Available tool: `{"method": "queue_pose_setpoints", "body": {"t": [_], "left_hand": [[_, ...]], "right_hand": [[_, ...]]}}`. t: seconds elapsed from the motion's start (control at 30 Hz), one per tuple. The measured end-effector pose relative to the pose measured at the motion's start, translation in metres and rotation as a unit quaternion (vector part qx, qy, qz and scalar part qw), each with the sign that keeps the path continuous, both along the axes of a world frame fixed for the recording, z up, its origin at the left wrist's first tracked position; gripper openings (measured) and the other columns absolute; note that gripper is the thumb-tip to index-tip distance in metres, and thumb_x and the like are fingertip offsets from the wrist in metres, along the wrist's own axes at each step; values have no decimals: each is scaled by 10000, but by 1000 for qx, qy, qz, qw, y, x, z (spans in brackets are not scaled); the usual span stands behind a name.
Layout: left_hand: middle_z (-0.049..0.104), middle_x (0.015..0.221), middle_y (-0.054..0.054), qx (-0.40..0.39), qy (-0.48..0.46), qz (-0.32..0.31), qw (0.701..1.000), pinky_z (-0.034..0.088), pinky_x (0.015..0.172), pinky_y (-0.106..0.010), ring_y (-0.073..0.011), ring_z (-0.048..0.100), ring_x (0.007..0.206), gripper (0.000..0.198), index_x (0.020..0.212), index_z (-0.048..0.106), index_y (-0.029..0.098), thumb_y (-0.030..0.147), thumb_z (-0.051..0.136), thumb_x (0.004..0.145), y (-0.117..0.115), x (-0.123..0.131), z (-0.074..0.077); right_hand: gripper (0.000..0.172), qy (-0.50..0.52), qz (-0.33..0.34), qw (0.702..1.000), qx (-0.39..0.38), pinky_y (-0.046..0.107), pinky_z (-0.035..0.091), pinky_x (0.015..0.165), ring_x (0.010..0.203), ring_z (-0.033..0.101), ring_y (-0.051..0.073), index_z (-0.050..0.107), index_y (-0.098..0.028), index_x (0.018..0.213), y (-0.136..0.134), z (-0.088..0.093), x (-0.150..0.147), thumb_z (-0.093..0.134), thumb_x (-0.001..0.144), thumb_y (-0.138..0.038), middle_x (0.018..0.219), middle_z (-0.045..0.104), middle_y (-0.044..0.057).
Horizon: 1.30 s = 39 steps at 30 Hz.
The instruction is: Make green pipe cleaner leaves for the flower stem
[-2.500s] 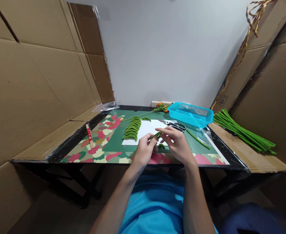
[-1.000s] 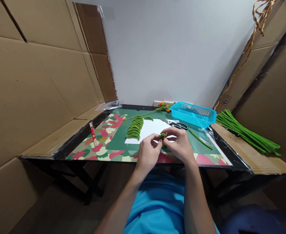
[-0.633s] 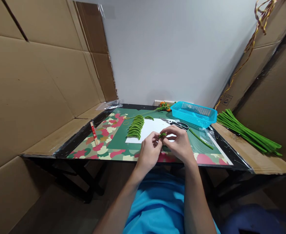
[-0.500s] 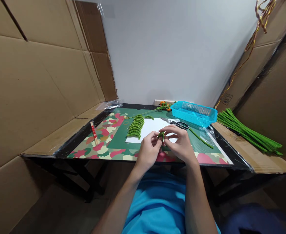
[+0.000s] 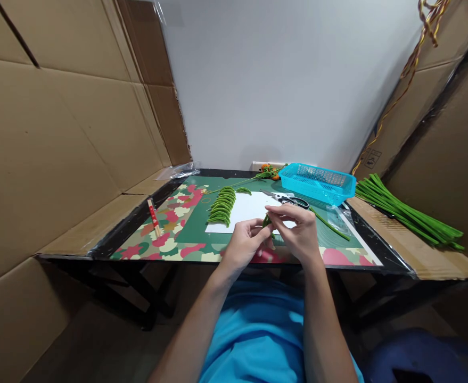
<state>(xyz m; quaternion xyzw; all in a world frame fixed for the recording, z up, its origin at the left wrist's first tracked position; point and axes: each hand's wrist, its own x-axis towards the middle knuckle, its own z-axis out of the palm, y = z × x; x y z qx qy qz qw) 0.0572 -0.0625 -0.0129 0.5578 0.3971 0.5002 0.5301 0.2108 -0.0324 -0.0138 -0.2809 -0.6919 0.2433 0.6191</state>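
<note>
My left hand and right hand pinch a fuzzy green pipe-cleaner piece, apparently bent double, above the worktop.

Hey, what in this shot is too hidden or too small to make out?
- Head view: the green piece is mostly covered by fingers of the left hand and right hand; its shape is unclear.
- Head view: the inside of the blue basket is hidden behind its near wall.
- Head view: the orange item by the wall is too small to identify.
- Head view: print on the red stick packet is too small to read.
</note>
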Motion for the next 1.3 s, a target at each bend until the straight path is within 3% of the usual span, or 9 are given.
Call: {"method": "queue_pose_setpoints", "body": {"t": [0.2,0.4,0.6,0.9,1.13,1.3], "left_hand": [[721,645,-53,-5,8,4,1000,316,361,-204,-89,519,349,504,930,720,110,609,712,858,2,1,-3],[666,565,-33,-10,12,16,1000,305,350,-194,-79,499,339,529,766,674,129,652,694,847,3,1,-5],[658,594,-9,1,12,47,999,283,349,-187,-63,487,337,433,758,660,135,557,723,831,4,1,-6],[485,420,55,-25,30,29,999,296,347,-188,-64,395,314,301,631,596,166,405,645,806,1,2,-4],[371,407,84,-42,3,10,999,307,352,-204,-57,334,324,321,582,565,181,412,683,770,4,0,-6],[384,417,80,-48,-9,4,999,312,355,-203,-55,323,333,372,612,572,177,482,698,784,4,1,-7]], "right_hand": [[161,14,-20,1000,-8,332,668,729,829,777,207,856,-270,1033,-1,-1,3,721,945,-257,969,823,43],[149,44,-19,999,-21,339,680,749,919,784,226,849,-264,1020,1,-1,1,738,920,-261,1029,825,51],[172,28,52,996,-68,317,666,730,867,787,216,843,-234,1038,-1,4,4,755,890,-242,1022,823,63],[94,37,61,994,-85,331,656,748,814,797,233,843,-213,913,2,2,-1,795,834,-230,917,833,64],[106,66,76,989,-112,333,669,705,783,791,235,836,-211,866,1,5,-3,848,788,-282,885,825,65],[109,71,65,989,-111,335,663,711,766,795,237,841,-209,870,1,4,-4,857,787,-277,874,833,65]]}}
